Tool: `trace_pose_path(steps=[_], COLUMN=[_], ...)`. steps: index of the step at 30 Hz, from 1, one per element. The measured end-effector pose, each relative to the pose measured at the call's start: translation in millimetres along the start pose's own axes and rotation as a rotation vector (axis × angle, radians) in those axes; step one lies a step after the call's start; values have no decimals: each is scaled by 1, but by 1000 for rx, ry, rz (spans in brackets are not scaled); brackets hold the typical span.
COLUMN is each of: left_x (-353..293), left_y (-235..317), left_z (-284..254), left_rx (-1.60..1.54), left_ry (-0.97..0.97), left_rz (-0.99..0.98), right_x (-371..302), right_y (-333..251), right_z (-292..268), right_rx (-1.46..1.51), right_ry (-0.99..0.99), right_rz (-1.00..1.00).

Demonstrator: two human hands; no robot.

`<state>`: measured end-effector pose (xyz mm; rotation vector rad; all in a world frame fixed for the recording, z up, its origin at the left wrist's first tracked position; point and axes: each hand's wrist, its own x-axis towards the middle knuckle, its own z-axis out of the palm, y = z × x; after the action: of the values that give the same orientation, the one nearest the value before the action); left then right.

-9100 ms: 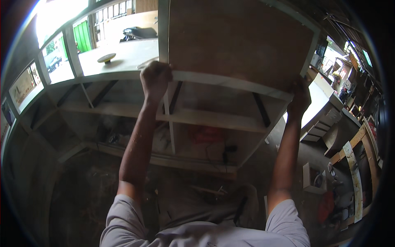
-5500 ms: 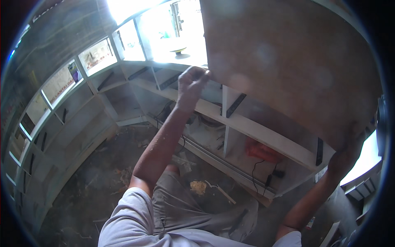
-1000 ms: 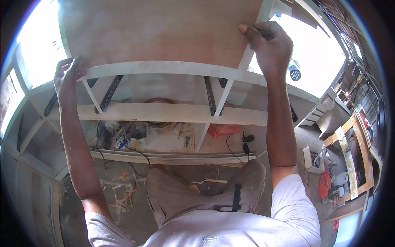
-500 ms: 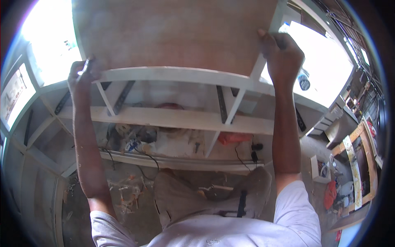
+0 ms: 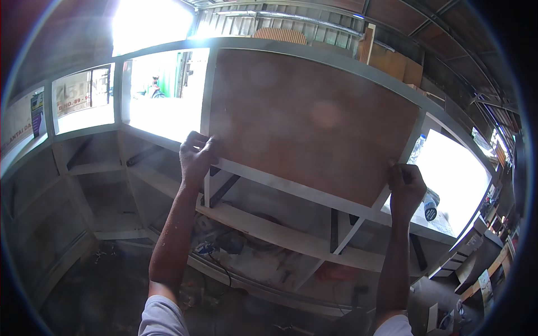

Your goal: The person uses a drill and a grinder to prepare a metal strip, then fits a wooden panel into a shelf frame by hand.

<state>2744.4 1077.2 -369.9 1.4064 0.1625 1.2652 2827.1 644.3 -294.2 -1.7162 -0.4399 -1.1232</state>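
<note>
A flat brown board (image 5: 314, 123) fills one opening of a long white frame (image 5: 269, 173). At the board's lower left corner is my left hand (image 5: 196, 159), fingers curled and pinched against the board's edge. My right hand (image 5: 406, 187) is closed at the board's lower right side, thumb and fingertips on its edge beside the white upright. Whether either hand has a small object within its fingers is hidden. Both forearms reach up and forward.
Open bays (image 5: 92, 157) and a lower shelf rail (image 5: 252, 227) run below the frame. A bottle (image 5: 430, 206) lies on a bright surface at the right. Cables and clutter (image 5: 224, 246) lie beneath the shelf. A carton (image 5: 443, 316) stands on the floor at lower right.
My view has tilted up and turned left, so the board's top edge and the far wall show. Both hands stay at the board's lower sides.
</note>
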Motion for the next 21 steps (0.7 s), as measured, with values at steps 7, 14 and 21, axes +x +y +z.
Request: trace_pose_path(steps=[7,14,21], left_x=[-2,-2,-1], left_y=[3,-1,-13], left_z=[5,11,12], left_rx=[-10,-69,-173], left_ry=[7,103,82], left_rz=[-4,10,18], right_x=[4,5,3], right_y=[12,10,21], right_z=[-2,1,6], right_rx=[-34,79,132], right_ry=[42,57,90], right_rz=[-41,-3,-19])
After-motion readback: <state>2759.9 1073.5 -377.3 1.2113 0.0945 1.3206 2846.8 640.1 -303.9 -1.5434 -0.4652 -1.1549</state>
